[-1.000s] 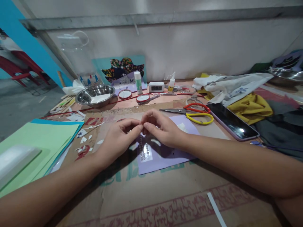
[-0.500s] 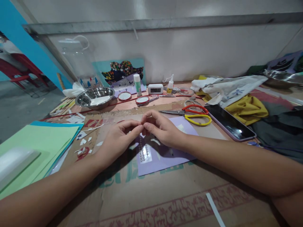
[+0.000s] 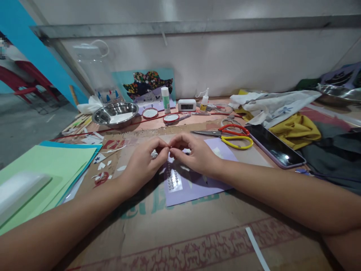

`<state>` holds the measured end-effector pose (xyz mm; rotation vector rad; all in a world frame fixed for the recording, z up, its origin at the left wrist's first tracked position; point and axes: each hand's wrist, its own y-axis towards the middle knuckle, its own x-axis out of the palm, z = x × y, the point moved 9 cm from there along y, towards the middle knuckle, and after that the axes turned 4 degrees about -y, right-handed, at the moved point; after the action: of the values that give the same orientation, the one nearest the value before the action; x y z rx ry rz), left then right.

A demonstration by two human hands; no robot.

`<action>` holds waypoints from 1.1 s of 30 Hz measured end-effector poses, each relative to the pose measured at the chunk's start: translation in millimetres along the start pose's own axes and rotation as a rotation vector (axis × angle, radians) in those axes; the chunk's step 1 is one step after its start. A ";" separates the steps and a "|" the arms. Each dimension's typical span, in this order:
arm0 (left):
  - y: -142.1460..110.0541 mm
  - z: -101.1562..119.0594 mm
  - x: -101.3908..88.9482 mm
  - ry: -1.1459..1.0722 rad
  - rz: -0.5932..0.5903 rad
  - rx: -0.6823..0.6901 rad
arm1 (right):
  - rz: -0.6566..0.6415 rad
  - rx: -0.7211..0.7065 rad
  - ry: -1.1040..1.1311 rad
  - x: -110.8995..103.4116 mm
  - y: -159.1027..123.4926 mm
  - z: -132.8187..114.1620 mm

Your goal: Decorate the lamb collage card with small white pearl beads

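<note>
Both hands meet fingertip to fingertip over a purple card point(image 3: 194, 194). My left hand point(image 3: 146, 160) pinches with thumb and forefinger, and my right hand point(image 3: 197, 156) does the same right against it. Whatever sits between the fingertips is too small to make out. Below them, a clear strip with rows of small round stick-on gems point(image 3: 175, 180) lies on the card. White cut-out pieces on the card are partly hidden by my right hand. Behind my right wrist lie scissors point(image 3: 234, 136) with one red and one yellow handle.
A cardboard sheet point(image 3: 158, 237) covers the table. At left are green papers point(image 3: 56, 162) and a white case point(image 3: 22, 192). Behind stand a steel bowl point(image 3: 115, 114), glue stick point(image 3: 166, 99), small clock point(image 3: 186, 105) and glue bottle point(image 3: 204, 101). A phone point(image 3: 275, 145) and cloths point(image 3: 296, 130) lie right.
The fingers of both hands have shifted slightly, with the thumbs and forefingers now meeting tip to tip. The view has moved a little; the things on the table stay put.
</note>
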<state>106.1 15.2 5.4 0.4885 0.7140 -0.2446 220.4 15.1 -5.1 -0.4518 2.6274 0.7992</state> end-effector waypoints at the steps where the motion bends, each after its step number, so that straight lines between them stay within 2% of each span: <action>1: 0.3 1.6 0.0 0.031 -0.002 0.029 | -0.001 0.001 -0.003 0.4 0.0 0.7; 5: 1.2 1.9 1.0 0.050 -0.014 0.051 | 0.008 0.035 0.025 1.3 0.6 8.8; 12: -0.6 -9.3 3.8 -0.145 -0.016 -0.114 | 0.090 0.005 -0.082 -8.8 0.9 3.6; 19: -0.7 -9.9 2.9 -0.151 -0.014 -0.116 | 0.119 -0.041 -0.163 -12.7 0.0 -5.3; 33: -0.7 -12.6 2.6 -0.262 0.018 -0.149 | 0.125 0.034 -0.067 -16.9 1.7 0.2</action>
<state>100.6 20.9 -4.8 0.3138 0.4672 -0.2316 234.7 19.9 2.6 -0.2495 2.6226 0.7923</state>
